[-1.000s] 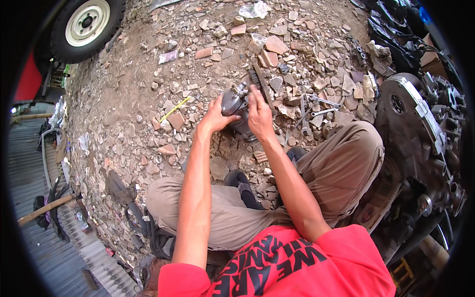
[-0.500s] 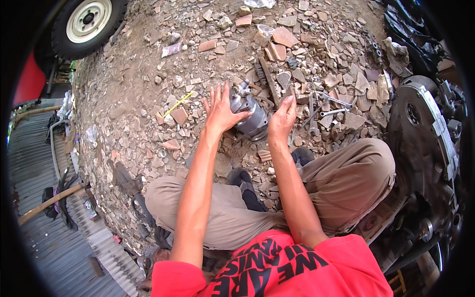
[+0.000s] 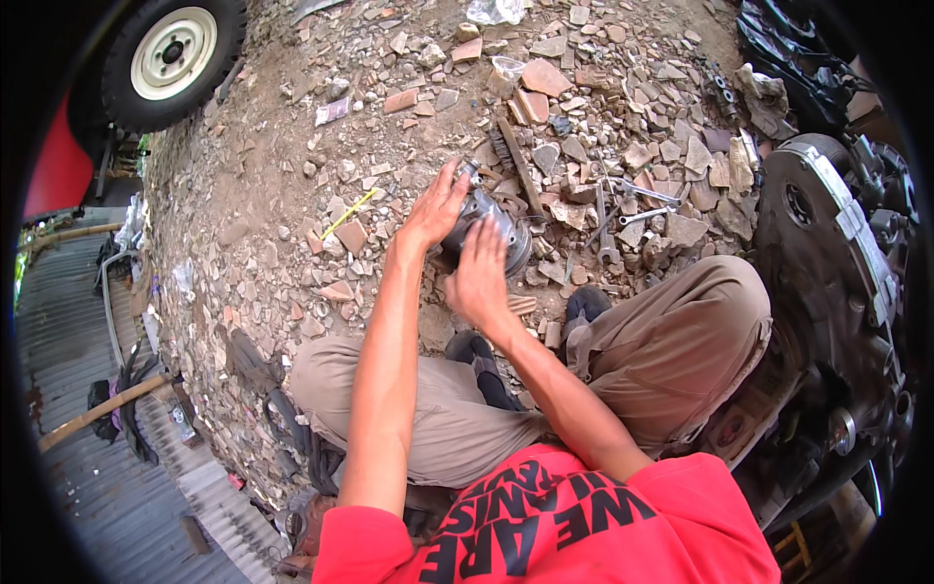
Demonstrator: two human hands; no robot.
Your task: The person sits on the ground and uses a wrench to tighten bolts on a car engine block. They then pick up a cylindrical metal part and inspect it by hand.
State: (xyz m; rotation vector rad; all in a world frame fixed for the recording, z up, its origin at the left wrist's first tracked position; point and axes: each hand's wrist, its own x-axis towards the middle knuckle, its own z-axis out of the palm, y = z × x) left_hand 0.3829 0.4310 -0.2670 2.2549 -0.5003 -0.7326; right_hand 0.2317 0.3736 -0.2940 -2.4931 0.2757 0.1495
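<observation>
A dark grey, rounded metal housing [image 3: 519,247], with a small fitting at its far end, rests on the rubble in front of my feet. Along its left side lies my left hand [image 3: 435,210], gripping it near the far end with the fingers pointing away from me. My right hand [image 3: 479,274] crosses over its near side, fingers stretched out against the surface and slightly smeared by motion. Both hands cover much of the housing's left and near sides. Just beyond it lies a wooden strip with dark bristles [image 3: 519,164], like a brush.
Several wrenches [image 3: 607,234] lie on broken tile right of the housing. A yellow stick [image 3: 348,214] is on the ground to the left. On the right stands a large engine block [image 3: 827,253]. A wheel [image 3: 175,58] is at far left, above corrugated metal sheets [image 3: 97,487].
My right hand has moved left from beside the housing onto its near side. The housing has turned slightly, and my left hand still holds its left side.
</observation>
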